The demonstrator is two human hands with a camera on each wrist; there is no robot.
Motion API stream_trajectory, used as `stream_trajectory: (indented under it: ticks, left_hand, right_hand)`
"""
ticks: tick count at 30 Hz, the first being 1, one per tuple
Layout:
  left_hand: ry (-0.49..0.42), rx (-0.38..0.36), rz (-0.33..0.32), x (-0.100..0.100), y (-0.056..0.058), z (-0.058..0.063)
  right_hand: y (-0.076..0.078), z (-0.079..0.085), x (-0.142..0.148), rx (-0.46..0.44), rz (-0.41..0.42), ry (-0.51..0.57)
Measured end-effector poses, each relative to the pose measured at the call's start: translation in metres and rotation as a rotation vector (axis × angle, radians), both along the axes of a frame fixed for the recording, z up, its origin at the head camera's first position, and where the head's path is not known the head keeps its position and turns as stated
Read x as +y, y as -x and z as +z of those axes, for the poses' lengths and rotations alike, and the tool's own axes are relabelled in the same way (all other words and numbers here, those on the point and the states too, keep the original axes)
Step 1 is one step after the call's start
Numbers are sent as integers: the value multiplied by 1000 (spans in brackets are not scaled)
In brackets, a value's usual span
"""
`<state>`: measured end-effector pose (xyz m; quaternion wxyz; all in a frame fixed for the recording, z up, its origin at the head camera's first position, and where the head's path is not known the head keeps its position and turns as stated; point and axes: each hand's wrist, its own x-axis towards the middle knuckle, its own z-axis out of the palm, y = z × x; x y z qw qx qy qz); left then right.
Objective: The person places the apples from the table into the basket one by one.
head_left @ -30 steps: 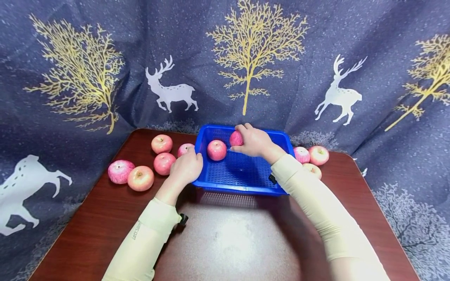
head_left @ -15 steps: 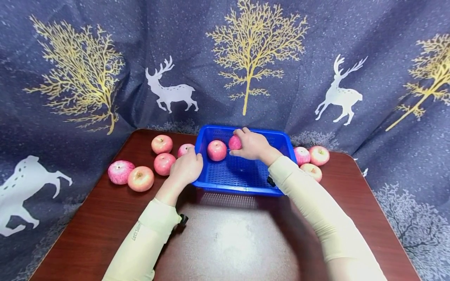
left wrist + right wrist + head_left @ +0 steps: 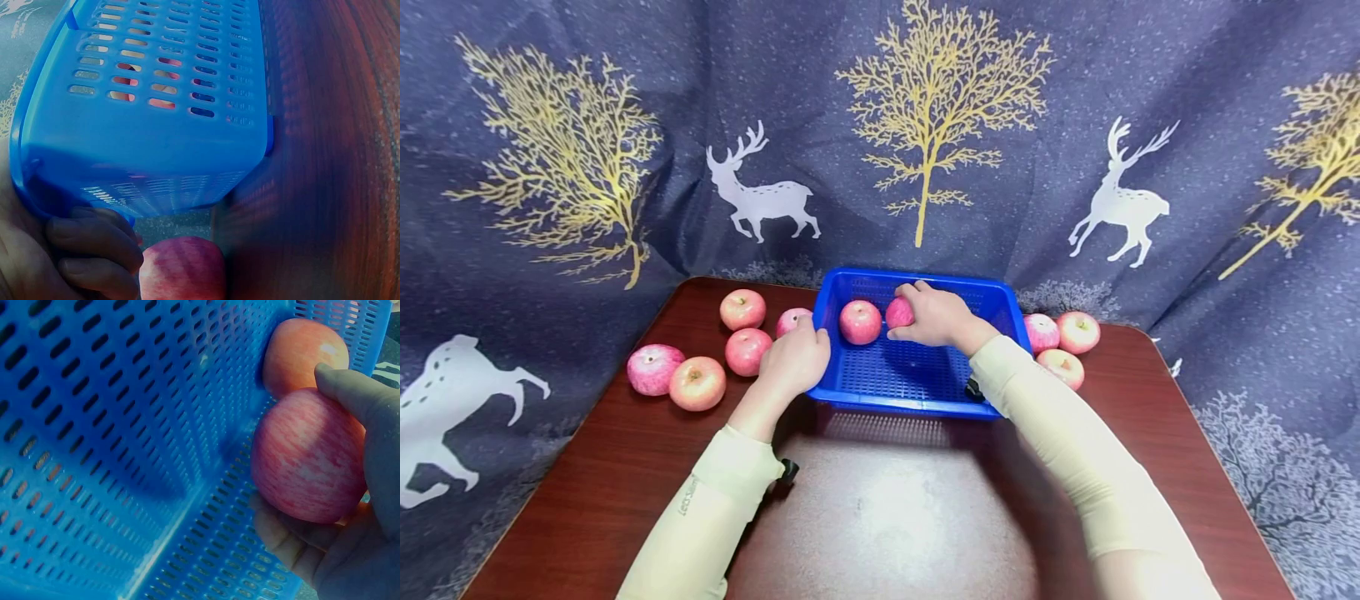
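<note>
A blue plastic basket [image 3: 917, 406] with slotted walls sits at the back of the table. My left hand [image 3: 795, 357] grips its left rim; in the left wrist view the fingers [image 3: 94, 240] curl at the rim's corner. Inside the basket my right hand [image 3: 934, 315] holds a red apple [image 3: 899, 312], thumb on one side and fingers beneath it in the right wrist view. Another apple [image 3: 861, 322] rests in the basket to the left of the held one, and in the right wrist view that second apple [image 3: 303, 356] appears just behind it.
Several apples lie left of the basket, among them a pale one [image 3: 697, 383] and a striped one [image 3: 655, 369]. One apple [image 3: 793, 320] is close to the left wall. On the right are three more, including a yellowish apple [image 3: 1062, 368]. A patterned curtain [image 3: 865, 125] hangs behind the table.
My right hand has moved slightly left and down into the basket with its apple, closer to the other apple there. The left hand keeps its grip on the rim.
</note>
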<state>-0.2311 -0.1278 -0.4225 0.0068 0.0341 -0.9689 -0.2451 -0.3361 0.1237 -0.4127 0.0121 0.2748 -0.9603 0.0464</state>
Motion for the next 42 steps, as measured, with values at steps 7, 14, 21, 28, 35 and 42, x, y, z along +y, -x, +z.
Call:
stream_trajectory:
  ticks: [7,14,21,28,35,42]
  left_hand:
    - [-2,-5,-3,-1,0,0]
    - [0,-1,-1,0,0,0]
    - [2,5,6,1,1,-1]
    - [-9,-4,13,1,0,1]
    - [-3,0,3,1,0,0]
    - [2,-2,6,0,0,0]
  right_hand:
    - [1,-4,0,-7,14,1]
    - [1,-7,1,-21,26,-2]
    - [0,-9,0,-27,55,-9]
    - [1,-15,-2,-19,83,-13]
    - [1,-16,-4,-27,96,-24]
    - [-1,-17,-6,-23,103,-33]
